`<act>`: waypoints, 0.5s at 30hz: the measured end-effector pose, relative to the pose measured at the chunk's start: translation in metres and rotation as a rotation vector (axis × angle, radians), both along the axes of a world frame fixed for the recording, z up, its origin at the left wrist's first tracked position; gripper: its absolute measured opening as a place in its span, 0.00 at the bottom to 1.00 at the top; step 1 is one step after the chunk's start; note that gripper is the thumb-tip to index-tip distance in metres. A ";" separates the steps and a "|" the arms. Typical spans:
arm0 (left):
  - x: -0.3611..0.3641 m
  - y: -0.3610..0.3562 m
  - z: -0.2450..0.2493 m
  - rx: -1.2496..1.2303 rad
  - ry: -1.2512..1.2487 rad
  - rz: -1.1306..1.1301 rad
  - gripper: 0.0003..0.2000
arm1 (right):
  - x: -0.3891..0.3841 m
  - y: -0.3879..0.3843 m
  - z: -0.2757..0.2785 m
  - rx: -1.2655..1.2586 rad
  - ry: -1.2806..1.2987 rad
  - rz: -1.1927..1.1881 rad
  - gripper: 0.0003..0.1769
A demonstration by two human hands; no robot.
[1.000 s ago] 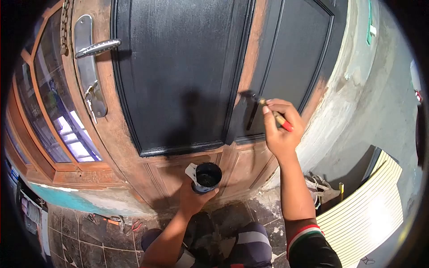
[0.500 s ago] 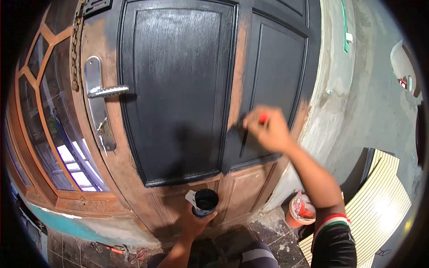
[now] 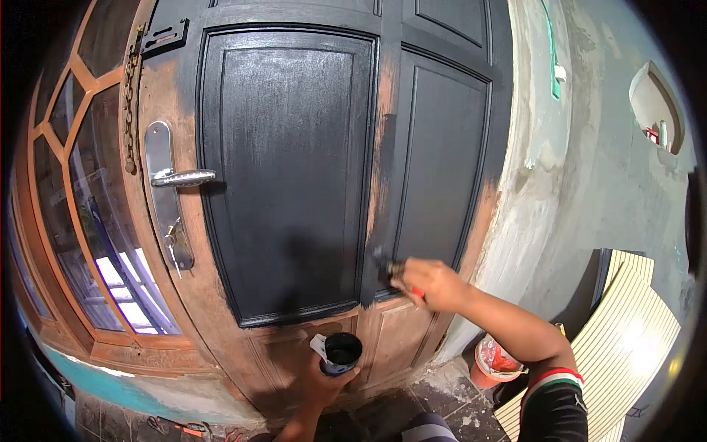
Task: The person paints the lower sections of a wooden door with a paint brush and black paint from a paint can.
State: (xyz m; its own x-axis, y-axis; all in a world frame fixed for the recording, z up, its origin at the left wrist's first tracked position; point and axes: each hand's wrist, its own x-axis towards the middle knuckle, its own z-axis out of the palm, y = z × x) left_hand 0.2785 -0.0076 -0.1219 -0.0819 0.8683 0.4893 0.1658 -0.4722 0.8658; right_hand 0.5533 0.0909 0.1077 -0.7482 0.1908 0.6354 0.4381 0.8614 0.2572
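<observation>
Now brush [image 3: 392, 267] against door [image 3: 287, 162].

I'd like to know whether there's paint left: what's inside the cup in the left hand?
Inside the cup, the visible wall is black and something dark lies below, probably paint. That dark stuff hides the bottom, so its depth can't be told.

the right hand [image 3: 434, 286] has brought the brush [image 3: 394, 267] lower on the door [image 3: 287, 184]. dark paint now covers more of the bare wood strip [image 3: 381, 140], narrowing it. the view has tilted up, fully showing the black metal plate [image 3: 165, 37].
</observation>
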 end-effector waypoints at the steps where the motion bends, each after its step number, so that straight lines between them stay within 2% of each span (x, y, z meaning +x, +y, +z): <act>1: -0.001 -0.001 0.001 -0.006 0.013 0.008 0.36 | 0.002 -0.007 -0.001 -0.118 -0.062 -0.023 0.06; 2: -0.001 0.000 0.003 -0.010 0.026 0.016 0.36 | 0.004 -0.012 0.002 -0.233 -0.125 -0.045 0.05; 4: -0.003 0.002 -0.002 -0.021 0.034 0.015 0.36 | -0.009 -0.013 0.060 -0.276 0.006 0.057 0.04; 6: -0.004 0.010 -0.016 -0.030 0.020 0.001 0.36 | -0.015 -0.005 0.133 -0.128 0.063 0.009 0.03; 8: -0.002 0.005 -0.004 -0.057 0.015 0.003 0.36 | -0.020 0.006 0.208 -0.096 0.244 -0.013 0.05; 9: -0.003 0.002 0.001 -0.070 0.015 0.005 0.36 | -0.019 0.009 0.244 -0.016 0.279 -0.106 0.09; 10: -0.003 0.003 0.002 -0.092 0.020 0.016 0.37 | -0.017 0.018 0.277 0.237 0.305 -0.030 0.10; 11: -0.004 0.003 -0.002 -0.115 0.022 0.027 0.37 | -0.020 0.015 0.299 0.336 0.420 0.011 0.09; 12: -0.004 0.002 0.000 -0.140 0.025 0.038 0.37 | -0.021 0.014 0.316 0.311 0.507 0.035 0.08; 15: -0.006 -0.004 0.007 -0.151 0.109 0.066 0.38 | -0.020 0.027 0.315 0.673 0.496 0.092 0.10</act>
